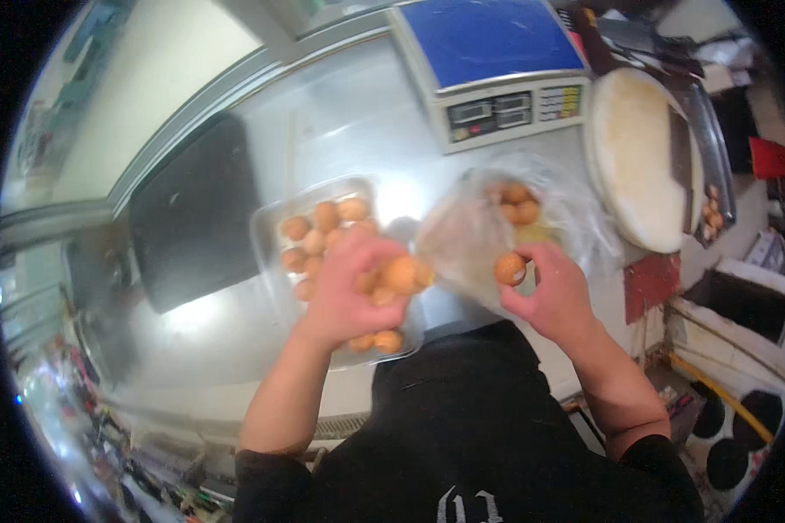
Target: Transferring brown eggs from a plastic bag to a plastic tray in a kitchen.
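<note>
My left hand (356, 287) is over a clear plastic tray (268, 261) of small round brown balls, perhaps baked or fried. Between its thumb and fingers is a brown ball (402, 274), with another right beside it. My right hand (549, 287) pinches one brown ball (509, 269) that has a pale spot, between thumb and forefinger. Just beyond that hand lies a crumpled clear plastic bag (464, 229) with several brown balls (517, 202) in it. Both tray and bag rest on a shiny metal counter (222, 346).
At the back stands a digital scale (517, 114) with a blue top. A dark board (196, 209) lies at the left. Right of the scale is a round pale board (634, 157), and past it a metal tray (716, 150) holding small brown things. A red cloth or panel (654, 284) hangs at the counter's right edge.
</note>
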`<state>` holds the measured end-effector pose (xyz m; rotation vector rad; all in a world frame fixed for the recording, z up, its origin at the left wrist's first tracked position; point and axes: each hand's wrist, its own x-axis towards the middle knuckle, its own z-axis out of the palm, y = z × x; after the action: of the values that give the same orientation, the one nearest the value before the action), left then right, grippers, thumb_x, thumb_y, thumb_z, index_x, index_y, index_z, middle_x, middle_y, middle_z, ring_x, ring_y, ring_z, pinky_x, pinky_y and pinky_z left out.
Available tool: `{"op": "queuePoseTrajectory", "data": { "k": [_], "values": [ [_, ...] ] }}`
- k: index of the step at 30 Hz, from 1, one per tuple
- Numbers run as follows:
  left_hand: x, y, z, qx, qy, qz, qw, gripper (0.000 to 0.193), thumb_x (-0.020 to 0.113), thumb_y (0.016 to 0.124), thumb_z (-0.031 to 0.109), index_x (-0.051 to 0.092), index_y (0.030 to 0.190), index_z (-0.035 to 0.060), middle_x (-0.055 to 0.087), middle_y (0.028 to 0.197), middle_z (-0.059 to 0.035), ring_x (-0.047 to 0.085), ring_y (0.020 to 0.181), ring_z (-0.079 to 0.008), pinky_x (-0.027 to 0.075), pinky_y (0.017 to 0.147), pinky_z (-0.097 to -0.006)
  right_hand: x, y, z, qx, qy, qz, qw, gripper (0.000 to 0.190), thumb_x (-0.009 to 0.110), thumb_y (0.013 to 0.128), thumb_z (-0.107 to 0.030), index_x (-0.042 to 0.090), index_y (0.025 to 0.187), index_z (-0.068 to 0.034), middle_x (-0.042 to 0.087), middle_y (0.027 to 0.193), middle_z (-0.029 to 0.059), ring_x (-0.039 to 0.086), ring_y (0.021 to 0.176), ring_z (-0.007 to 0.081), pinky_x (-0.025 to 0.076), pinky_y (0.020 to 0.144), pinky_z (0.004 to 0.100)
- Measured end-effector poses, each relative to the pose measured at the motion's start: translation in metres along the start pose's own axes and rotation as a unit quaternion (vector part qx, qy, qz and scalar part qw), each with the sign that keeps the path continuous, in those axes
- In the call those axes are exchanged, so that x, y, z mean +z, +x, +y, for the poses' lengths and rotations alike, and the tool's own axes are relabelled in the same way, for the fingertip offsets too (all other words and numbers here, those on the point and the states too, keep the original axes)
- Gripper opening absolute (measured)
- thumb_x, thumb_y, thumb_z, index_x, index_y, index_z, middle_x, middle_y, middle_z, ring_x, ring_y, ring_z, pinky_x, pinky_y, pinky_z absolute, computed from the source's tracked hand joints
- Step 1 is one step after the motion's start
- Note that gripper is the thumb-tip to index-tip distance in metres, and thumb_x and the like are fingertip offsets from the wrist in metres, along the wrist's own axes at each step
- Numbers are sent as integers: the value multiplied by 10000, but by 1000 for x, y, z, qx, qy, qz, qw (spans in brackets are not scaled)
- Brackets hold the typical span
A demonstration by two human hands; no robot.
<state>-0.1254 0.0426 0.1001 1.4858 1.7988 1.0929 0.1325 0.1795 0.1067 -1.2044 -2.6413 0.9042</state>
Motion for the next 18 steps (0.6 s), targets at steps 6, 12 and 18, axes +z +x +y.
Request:
{"op": "queuePoseTrajectory", "data": {
  "k": [6,12,18],
  "values": [
    [142,54,43,143,106,-111,978,405,760,620,190,648,998,94,607,958,-103,589,922,-299,478,780,-403,-57,-25,81,174,2,54,983,418,778,693,-231,607,1030,-52,630,989,152,617,948,354,500,845,430],
    [231,65,24,144,298,-280,901,384,777,673,301,625,937,67,582,974,-103,564,984,-304,468,851,-405,-63,-43,123,156,27,72,985,414,778,684,-219,616,1024,-47,627,982,148,609,932,353,498,829,432],
    [190,37,10,108,281,-191,934,400,753,715,269,638,1043,72,559,993,-103,548,977,-293,452,869,-419,-50,-31,129,92,-19,68,993,418,773,676,-224,627,1031,-58,612,915,96,559,687,239,477,641,352]
  ]
}}
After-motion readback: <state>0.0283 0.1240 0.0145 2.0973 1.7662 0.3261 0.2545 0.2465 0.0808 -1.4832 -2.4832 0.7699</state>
